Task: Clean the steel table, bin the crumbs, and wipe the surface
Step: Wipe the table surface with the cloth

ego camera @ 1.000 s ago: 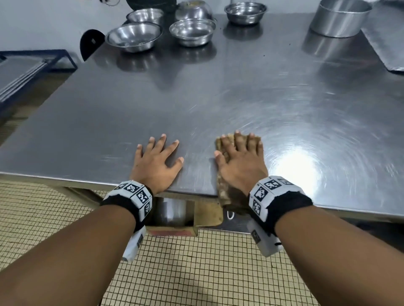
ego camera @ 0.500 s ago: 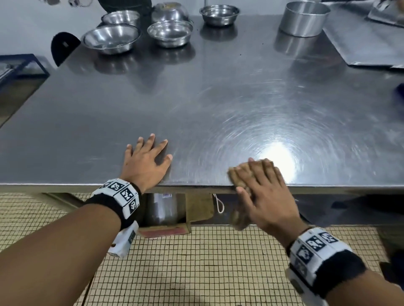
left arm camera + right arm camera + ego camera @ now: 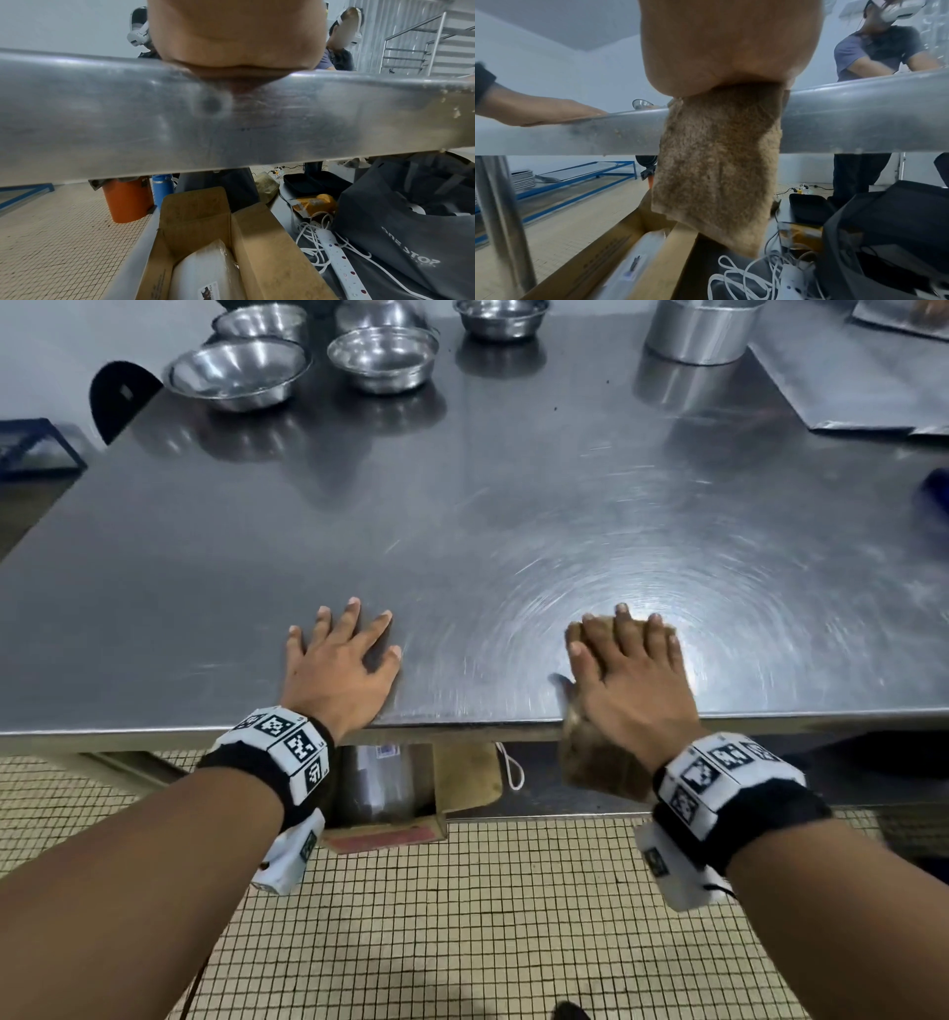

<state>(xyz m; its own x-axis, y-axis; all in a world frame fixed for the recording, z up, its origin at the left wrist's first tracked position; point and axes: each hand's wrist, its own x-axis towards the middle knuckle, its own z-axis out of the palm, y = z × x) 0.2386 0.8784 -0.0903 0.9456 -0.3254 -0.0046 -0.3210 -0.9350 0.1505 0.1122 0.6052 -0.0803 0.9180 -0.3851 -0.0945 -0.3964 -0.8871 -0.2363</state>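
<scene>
The brown cloth (image 3: 598,762) lies flat on the steel table (image 3: 462,516) at its near edge, pinned under the right hand (image 3: 629,675), and the rest of it hangs over the rim and down in front of the table's steel apron, which the right wrist view shows plainly (image 3: 716,172). The right hand presses on it with its fingers (image 3: 624,629) straight and close together, a corner of cloth showing past the fingertips. The left hand (image 3: 339,670) rests palm down on the bare steel just beside the same edge, well apart from the cloth, with fingers spread and flat, holding nothing (from the left wrist view only the heel of the palm (image 3: 236,36) shows above the apron). Small pale specks cling to the apron's face (image 3: 618,133). A bright glare patch sits on the table right beside the right hand, ringed by fine circular scratches. At the far side stand several steel bowls (image 3: 382,356) and a straight-walled steel pot (image 3: 701,331), with a flat steel tray (image 3: 842,377) at the far right. Under the table, an open cardboard box (image 3: 205,233) holds a wrapped white package, beside a white power strip (image 3: 342,263) with coiled cord and a dark bag (image 3: 416,233). The floor is small beige tile (image 3: 488,916). Two other people wearing headsets stand across the table.
</scene>
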